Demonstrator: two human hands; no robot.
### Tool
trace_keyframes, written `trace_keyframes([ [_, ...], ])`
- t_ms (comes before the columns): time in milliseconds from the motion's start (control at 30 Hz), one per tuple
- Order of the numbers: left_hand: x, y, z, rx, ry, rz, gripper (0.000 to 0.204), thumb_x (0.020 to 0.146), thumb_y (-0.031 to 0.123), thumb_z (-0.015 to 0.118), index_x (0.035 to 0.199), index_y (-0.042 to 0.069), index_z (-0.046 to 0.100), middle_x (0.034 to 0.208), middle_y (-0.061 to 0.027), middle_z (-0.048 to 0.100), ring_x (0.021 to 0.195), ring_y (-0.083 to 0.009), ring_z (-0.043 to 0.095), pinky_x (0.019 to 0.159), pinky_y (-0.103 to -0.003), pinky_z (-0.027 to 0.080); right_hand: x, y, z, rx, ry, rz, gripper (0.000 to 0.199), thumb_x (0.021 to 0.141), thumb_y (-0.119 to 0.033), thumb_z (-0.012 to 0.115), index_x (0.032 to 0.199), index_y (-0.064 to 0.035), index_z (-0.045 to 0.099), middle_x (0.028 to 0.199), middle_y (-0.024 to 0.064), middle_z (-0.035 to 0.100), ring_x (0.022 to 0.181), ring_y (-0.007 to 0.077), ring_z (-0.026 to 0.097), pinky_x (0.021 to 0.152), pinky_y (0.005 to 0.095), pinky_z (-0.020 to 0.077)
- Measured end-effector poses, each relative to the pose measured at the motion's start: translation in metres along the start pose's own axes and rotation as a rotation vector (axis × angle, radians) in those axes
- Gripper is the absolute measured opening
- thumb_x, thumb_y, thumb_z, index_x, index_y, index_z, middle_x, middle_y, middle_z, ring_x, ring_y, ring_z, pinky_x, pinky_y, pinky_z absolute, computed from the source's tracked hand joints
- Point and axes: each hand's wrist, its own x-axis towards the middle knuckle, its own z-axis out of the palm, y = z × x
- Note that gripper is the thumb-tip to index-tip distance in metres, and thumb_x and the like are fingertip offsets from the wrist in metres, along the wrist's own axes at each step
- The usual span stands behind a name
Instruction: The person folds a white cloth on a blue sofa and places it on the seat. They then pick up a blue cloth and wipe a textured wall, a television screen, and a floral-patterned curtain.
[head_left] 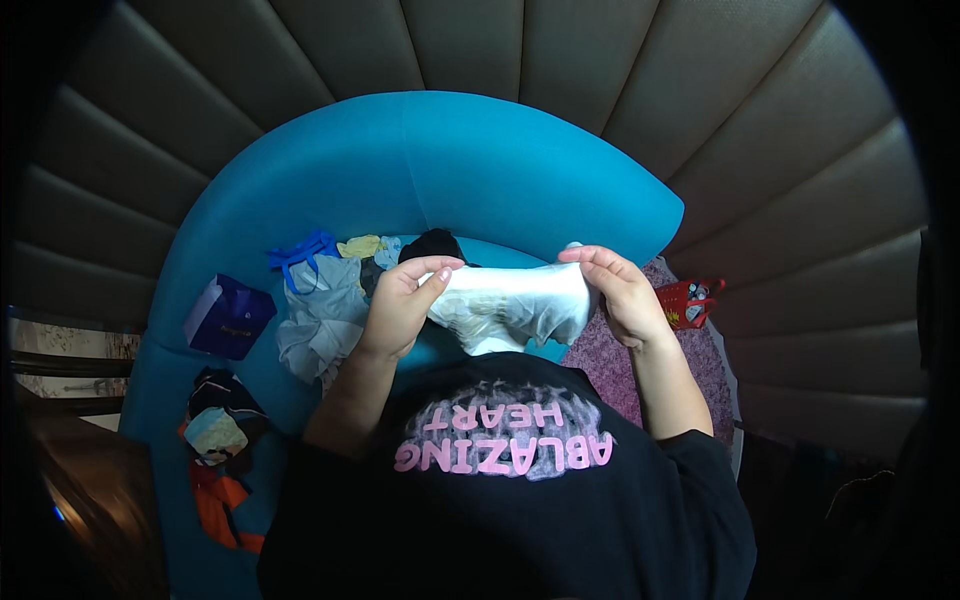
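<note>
A white piece of cloth [515, 305] is stretched between my two hands in front of my chest; its lower part hangs in folds with greyish markings, and I cannot make out which garment it is. My left hand [408, 300] pinches its left upper corner between thumb and fingers. At the opposite corner my right hand [615, 285] grips the edge the same way. Just beyond my left hand, a black bundled cloth [432, 243] lies on the blue sofa [420, 165]. A pale grey garment [318, 318] is heaped to the left of it.
A dark blue bag [230, 317] stands on the sofa at left. Nearer lie dark and orange clothes [222, 500] with a pale folded cloth [215, 434]. Small yellow cloth [360, 246] sits by a blue strap [305, 250]. At right, a red basket [685, 305] stands near the pink rug [605, 375].
</note>
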Motion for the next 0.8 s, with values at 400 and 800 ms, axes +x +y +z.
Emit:
trace_keyframes([
  [400,-0.031,0.031,0.024,0.936,-0.031,0.289,0.051,0.072,0.007,0.082,0.121,0.007,0.067,0.117,-0.0177,0.065,0.109,-0.0273,0.063,0.094,-0.036,0.048,-0.028,-0.018,0.023,-0.484,-0.071,-0.081,0.054,0.083,0.009,0.064,0.132,-0.0071,0.051,0.12,0.0115,0.059,0.09,0.0167,0.066,0.082,0.0286,0.0548],
  [800,-0.033,0.022,0.028,1.214,0.116,0.493,0.023,0.071,0.01,0.077,0.094,0.01,0.074,0.092,-0.0094,0.069,0.084,-0.0297,0.063,0.083,-0.039,0.043,-0.03,0.001,0.025,-1.125,0.106,-0.386,0.054,0.073,0.009,0.063,0.123,-0.0087,0.057,0.108,0.018,0.059,0.097,0.0331,0.061,0.083,0.0408,0.0512],
])
